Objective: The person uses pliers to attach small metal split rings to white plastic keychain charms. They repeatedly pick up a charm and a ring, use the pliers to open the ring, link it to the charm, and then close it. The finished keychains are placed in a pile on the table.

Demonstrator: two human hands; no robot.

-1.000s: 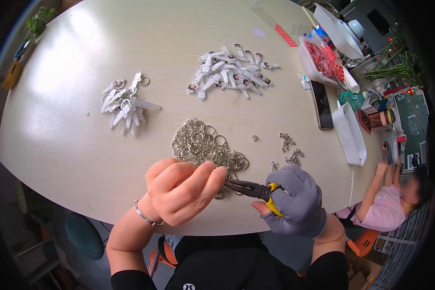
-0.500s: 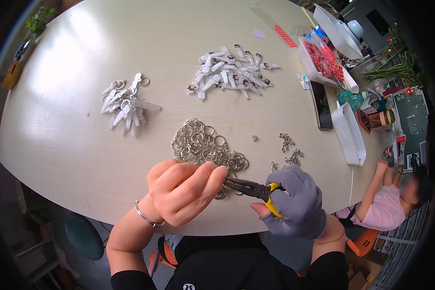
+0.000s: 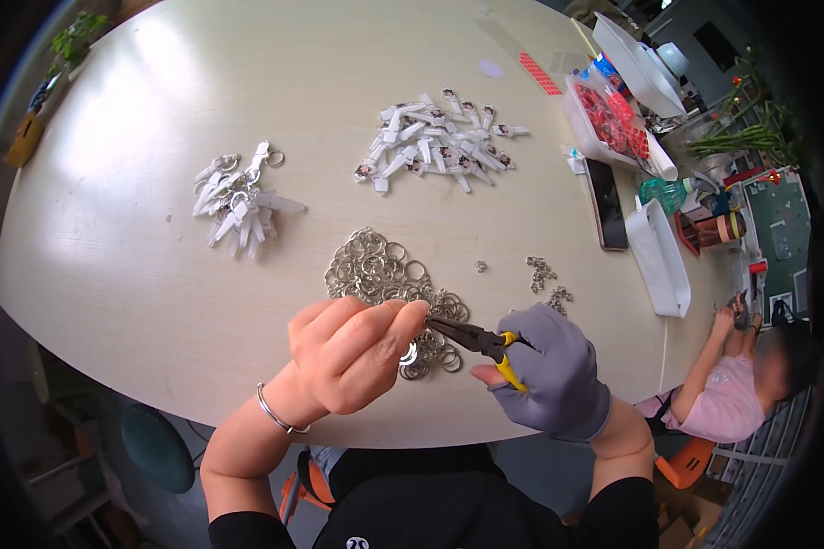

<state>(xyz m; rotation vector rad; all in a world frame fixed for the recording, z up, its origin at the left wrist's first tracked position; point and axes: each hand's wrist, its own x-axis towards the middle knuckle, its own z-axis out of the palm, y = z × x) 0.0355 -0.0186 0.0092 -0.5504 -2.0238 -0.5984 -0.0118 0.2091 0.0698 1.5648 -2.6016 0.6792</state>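
Note:
My right hand [image 3: 558, 375], in a grey fingerless glove, grips needle-nose pliers [image 3: 471, 337] by their yellow handles. The plier tips meet the fingertips of my bare left hand [image 3: 357, 352], which is closed in a pinch. A bright metal key ring [image 3: 408, 357] shows just under those fingers and seems to hang from them; the small part at the plier tips is hidden. Behind and beneath my left hand lies a pile of silver key rings [image 3: 366, 261]. Small metal links [image 3: 540, 273] lie in little heaps beyond my right hand, with a lone cluster [image 3: 481, 266] to their left.
White tags with pictures [image 3: 435, 142] lie heaped farther back. Tags with rings attached [image 3: 243, 201] form a pile at left. On the right are a phone [image 3: 606, 206], a white tray [image 3: 659, 261] and a bin of red pieces [image 3: 604, 119]. A person in pink [image 3: 723, 393] sits far right.
Both hands have shifted slightly; my right hand with the pliers moved a little left and up. A bright ring now shows below my left fingers.

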